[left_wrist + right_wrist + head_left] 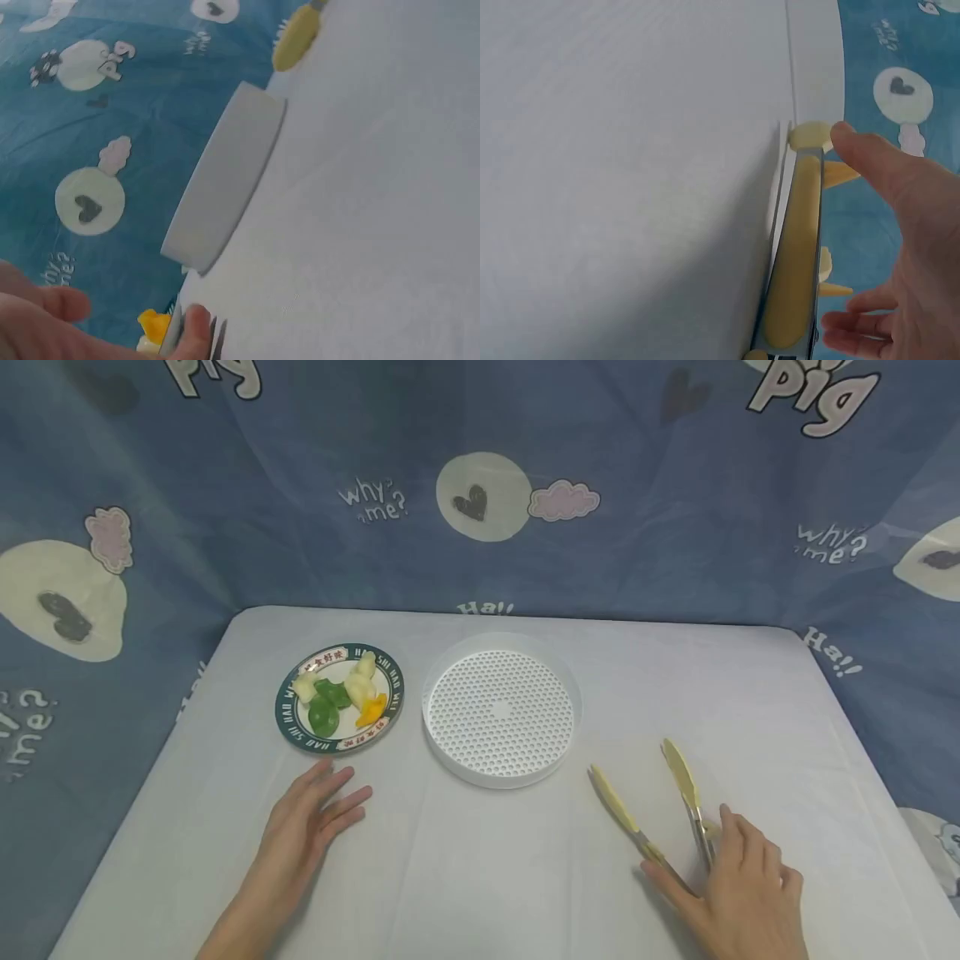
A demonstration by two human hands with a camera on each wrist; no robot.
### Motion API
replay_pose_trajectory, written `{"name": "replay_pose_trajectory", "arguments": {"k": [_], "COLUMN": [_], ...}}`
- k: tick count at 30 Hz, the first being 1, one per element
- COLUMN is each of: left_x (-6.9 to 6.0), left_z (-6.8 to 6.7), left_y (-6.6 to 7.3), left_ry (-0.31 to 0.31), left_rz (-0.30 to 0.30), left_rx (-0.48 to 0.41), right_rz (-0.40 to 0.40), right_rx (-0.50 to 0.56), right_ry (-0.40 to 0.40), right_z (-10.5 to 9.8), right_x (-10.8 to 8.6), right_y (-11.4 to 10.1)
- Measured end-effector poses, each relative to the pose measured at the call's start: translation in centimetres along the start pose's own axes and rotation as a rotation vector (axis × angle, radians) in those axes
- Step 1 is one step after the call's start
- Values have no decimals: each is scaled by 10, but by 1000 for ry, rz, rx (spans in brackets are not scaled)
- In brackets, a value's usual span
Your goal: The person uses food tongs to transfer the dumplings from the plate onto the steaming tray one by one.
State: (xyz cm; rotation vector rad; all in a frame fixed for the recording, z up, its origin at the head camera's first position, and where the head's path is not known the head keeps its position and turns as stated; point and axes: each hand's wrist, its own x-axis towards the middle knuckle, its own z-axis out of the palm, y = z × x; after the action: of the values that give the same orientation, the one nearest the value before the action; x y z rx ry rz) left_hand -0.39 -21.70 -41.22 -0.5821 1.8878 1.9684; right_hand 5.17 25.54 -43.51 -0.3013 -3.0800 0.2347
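Note:
On the left of the white table lies a plate with a dark green patterned rim, bearing pale, green and yellow food pieces. My left hand hovers by its near edge, fingers apart and loosely extended, holding nothing. In the middle sits a round white perforated tray, seen edge-on in the left wrist view. Metal tongs with yellow ends lie spread at the right. Over their near end is my right hand, thumb beside one arm and fingers beside the other. Whether it touches them, I cannot tell.
A white cloth covers the table. Behind and beside it hangs a blue printed curtain. The plate and the round tray stand close together, with a narrow gap between.

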Motion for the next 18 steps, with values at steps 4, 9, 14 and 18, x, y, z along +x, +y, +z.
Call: {"name": "replay_pose_trajectory", "arguments": {"k": [4,9,14,18], "left_x": [5,8,11,13], "left_z": [-6,-9,-10,-10], "left_y": [2,5,8,8], "left_ry": [-46,-27,10,22], "left_rz": [-7,-35,-23,-11], "left_rx": [-163,-329,-479,-555], "right_rz": [-4,9,6,-22], "right_rx": [-5,-11,-18,-22], "right_ry": [13,-12,-103,-113], "right_z": [0,0,0,2], "right_x": [-1,0,1,1], "right_y": [1,1,3,6]}}
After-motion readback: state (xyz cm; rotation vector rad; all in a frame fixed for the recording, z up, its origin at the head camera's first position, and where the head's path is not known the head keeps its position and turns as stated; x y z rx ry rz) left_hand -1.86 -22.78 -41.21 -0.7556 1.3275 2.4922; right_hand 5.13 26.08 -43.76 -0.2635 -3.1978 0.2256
